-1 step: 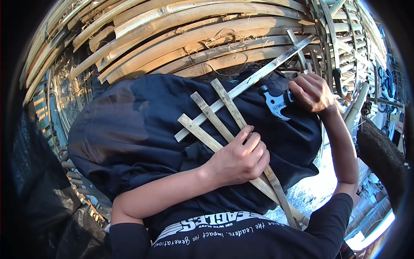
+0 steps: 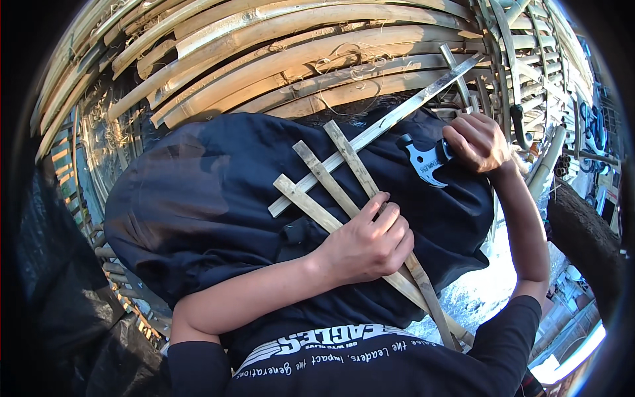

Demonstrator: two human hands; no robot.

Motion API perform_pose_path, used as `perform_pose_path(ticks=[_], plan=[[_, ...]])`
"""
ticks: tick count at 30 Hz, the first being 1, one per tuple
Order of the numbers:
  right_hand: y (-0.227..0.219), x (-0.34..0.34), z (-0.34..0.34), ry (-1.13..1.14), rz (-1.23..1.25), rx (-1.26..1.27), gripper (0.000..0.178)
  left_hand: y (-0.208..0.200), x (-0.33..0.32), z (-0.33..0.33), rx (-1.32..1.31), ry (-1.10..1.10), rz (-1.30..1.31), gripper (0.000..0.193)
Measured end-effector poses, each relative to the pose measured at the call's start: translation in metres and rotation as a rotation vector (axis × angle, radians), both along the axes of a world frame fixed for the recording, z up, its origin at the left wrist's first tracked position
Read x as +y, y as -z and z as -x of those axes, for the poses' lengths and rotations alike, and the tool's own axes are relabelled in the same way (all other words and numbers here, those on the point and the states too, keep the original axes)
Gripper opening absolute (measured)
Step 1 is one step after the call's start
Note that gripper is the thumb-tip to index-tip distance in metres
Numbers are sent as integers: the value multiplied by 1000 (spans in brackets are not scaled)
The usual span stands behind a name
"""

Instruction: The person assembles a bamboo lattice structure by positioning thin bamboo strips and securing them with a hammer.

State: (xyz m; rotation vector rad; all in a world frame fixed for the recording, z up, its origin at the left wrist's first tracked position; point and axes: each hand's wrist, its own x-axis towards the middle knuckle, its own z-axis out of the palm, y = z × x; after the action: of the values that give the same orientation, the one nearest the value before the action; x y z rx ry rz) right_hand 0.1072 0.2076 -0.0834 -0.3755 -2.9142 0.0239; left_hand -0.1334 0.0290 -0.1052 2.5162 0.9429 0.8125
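Note:
My left hand [image 2: 370, 239] is closed around several bamboo slats where they come together over my lap. Three slat ends fan out beyond my fingers: a left slat [image 2: 305, 204], a middle slat [image 2: 325, 178] and a right slat [image 2: 350, 159]. They lie across a long bamboo crosspiece [image 2: 387, 121] that slants up to the right. A short slat [image 2: 455, 74] crosses its far end. On the right, my right hand [image 2: 479, 141] is wrapped around the handle of a claw hammer [image 2: 422, 160]. The hammer head hangs apart from the slats, over the dark cloth; most of the handle is hidden.
Dark cloth [image 2: 198, 198] covers my lap beneath the slats. Split bamboo poles [image 2: 297, 66] lie in rows beyond my knees. A bamboo lattice [image 2: 536, 59] stands at the far right, with a thick dark log [image 2: 585, 231] nearer. Black sheeting [image 2: 59, 284] hangs at the left.
The hammer head sits very slightly lower. My left hand and the bamboo slats have not visibly moved.

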Motion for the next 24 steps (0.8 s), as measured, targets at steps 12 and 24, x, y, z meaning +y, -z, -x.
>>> perform_pose_path(ticks=[12,24], plan=[[3,-8,20,203,74,-133,27,0,2,0,-3,25,13,14],[-16,-10,-5,125,25,64,47,-3,-3,0,21,-23,-44,14]])
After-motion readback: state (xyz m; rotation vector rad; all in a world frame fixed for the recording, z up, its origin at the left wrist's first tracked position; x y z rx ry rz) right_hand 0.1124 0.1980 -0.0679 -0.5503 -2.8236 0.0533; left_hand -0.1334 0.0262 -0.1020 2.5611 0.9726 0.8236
